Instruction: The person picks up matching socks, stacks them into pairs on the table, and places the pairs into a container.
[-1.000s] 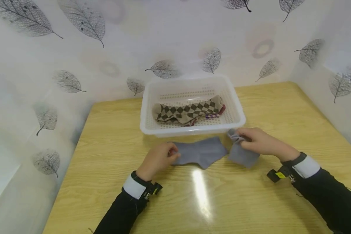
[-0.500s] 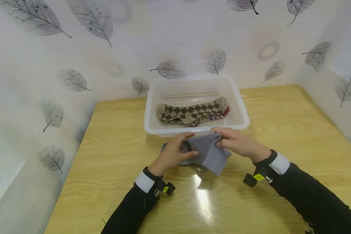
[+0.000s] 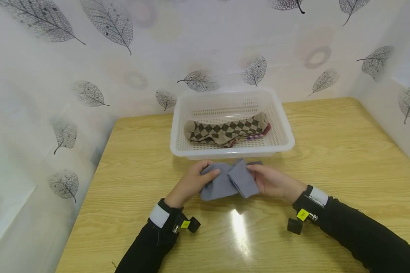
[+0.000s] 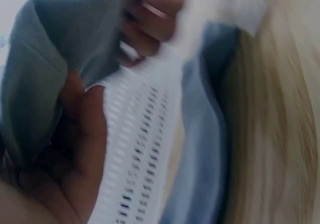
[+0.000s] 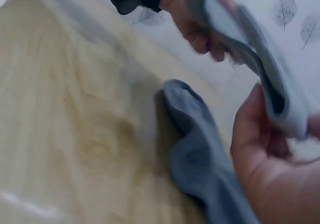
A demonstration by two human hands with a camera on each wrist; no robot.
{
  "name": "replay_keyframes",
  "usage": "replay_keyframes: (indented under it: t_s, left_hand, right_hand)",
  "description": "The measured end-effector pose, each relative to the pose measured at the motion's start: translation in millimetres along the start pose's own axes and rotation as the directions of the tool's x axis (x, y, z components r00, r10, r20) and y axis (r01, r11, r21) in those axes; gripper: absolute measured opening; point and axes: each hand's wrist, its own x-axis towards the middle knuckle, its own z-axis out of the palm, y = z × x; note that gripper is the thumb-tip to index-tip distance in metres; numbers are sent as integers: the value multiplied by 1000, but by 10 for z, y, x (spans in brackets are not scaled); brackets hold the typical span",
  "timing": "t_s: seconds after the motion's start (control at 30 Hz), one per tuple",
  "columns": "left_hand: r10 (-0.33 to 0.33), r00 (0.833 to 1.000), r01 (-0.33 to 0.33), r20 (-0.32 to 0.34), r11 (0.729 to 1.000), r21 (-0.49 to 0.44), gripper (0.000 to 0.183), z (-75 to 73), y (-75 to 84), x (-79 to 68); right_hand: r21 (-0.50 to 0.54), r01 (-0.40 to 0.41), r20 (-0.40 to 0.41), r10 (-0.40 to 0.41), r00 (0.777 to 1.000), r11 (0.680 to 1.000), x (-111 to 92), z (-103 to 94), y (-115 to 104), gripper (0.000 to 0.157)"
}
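Observation:
A grey sock [image 3: 218,187] is held up above the table between both hands, with one end folded over on the right. My left hand [image 3: 190,184] grips its left part, thumb in front. My right hand [image 3: 271,182] pinches the folded end. In the left wrist view the raised sock [image 4: 35,69] bends over the left fingers. A second grey sock [image 5: 200,154] lies on the table beneath, plain in the right wrist view; the head view mostly hides it behind the held one.
Just behind the hands stands a white perforated plastic basket [image 3: 232,152]. Inside it lie brown-and-beige checked socks [image 3: 227,131], with a purple checked piece [image 3: 254,136] under them. The wooden table [image 3: 136,159] meets a leaf-patterned wall covering [image 3: 150,57] at the back.
The right hand has brought its grey sock leftward from beside the flat one to above it. The left hand has left the flat sock and now grips the raised one too.

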Motion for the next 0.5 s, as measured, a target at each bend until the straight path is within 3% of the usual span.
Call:
replay_keyframes:
  t_s: [0.1, 0.23, 0.33, 0.5]
  left_hand:
    - [-11, 999, 15, 34, 993, -121, 29, 19, 227, -82]
    - [-21, 998, 31, 54, 984, -176, 35, 28, 444, -161]
    - [-37, 998, 44, 48, 987, -157, 40, -7, 444, -168]
    - [-40, 998, 47, 57, 990, -130, 47, -144, 225, -139]
  right_hand:
    - [23, -54, -28, 54, 998, 998, 19, 9, 40, 49]
    - [-11, -90, -22, 90, 996, 996, 19, 37, 33, 70]
    - [-38, -81, -76, 78, 994, 996, -24, 57, 20, 66]
    - [-173, -18, -134, -6, 991, 985, -106, 1, 11, 51]
